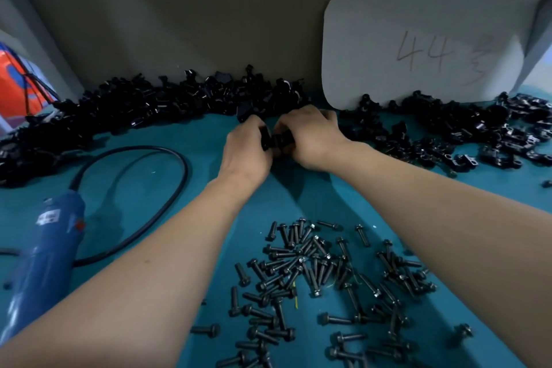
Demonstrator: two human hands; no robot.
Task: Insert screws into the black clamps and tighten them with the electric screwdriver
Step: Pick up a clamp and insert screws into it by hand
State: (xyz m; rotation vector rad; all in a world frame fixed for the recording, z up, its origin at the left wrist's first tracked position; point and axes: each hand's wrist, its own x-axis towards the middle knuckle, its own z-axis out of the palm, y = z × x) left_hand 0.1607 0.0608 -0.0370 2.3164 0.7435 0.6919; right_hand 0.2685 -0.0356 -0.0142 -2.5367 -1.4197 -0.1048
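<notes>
My left hand (245,152) and my right hand (310,140) meet at the middle of the teal table, fingers curled round a black clamp (276,139) held between them. Whether a screw sits in it is hidden by the fingers. A loose heap of black screws (316,272) lies near me between my forearms. The blue electric screwdriver (44,251) lies on the table at the lower left, untouched, its black cable (167,158) looping behind it.
Piles of black clamps (119,110) line the back wall on the left, and more black clamps (466,128) spread to the right. A white card (418,45) marked 44 leans on the wall. An orange object (18,81) shows at the far left.
</notes>
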